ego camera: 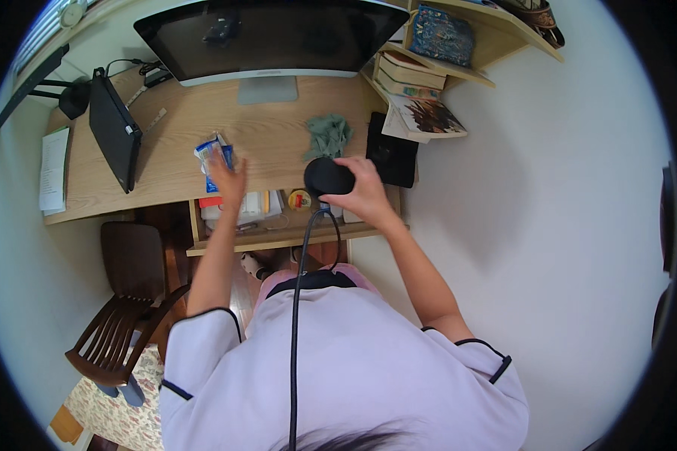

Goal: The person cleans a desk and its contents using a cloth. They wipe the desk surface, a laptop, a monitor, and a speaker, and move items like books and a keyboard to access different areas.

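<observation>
My right hand (364,189) grips a round black object (328,177) by its right side, between thumb and fingers, above the front edge of the wooden desk (265,127). Just behind it lies a crumpled green cloth (328,135). On the left, my left hand (228,175) is over blue-and-clear plastic packets (210,151), with its fingers apart; whether it touches them I cannot tell. Below both hands, a drawer (282,239) stands pulled out, holding papers, a white item and a round yellow-rimmed container (299,199). A black cable (296,315) loops in front of my shirt.
A large monitor (271,39) stands at the desk's back, a partly folded black laptop (113,129) on edge at left, beside papers (54,169). At right are a black flat item (392,149), books (412,76) and shelves. A dark wooden chair (130,282) is at lower left.
</observation>
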The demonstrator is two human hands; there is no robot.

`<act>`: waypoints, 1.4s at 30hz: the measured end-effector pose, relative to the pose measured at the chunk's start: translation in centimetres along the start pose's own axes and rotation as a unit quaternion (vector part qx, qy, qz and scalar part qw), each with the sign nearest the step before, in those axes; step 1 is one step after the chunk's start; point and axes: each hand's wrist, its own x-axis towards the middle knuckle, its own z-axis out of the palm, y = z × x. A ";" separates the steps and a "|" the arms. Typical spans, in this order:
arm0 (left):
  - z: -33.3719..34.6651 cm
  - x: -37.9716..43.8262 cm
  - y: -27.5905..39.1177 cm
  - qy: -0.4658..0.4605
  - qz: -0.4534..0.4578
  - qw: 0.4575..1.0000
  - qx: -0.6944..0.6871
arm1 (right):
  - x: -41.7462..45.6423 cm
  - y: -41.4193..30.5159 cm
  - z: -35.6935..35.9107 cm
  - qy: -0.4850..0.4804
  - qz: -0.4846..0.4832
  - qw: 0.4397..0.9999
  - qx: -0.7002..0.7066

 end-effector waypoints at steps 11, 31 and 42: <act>-6.9 -7.2 8.0 -0.144 -0.404 0.488 -0.760 | 8.3 12.6 9.5 0.021 0.021 0.995 -0.093; -22.5 -8.4 10.4 0.172 -0.197 0.572 -0.777 | 3.9 -23.2 19.5 -0.124 -0.448 0.886 0.012; -38.1 -14.4 5.6 0.366 -0.051 0.619 -0.693 | -2.8 -28.3 22.2 -0.272 -0.403 0.849 0.207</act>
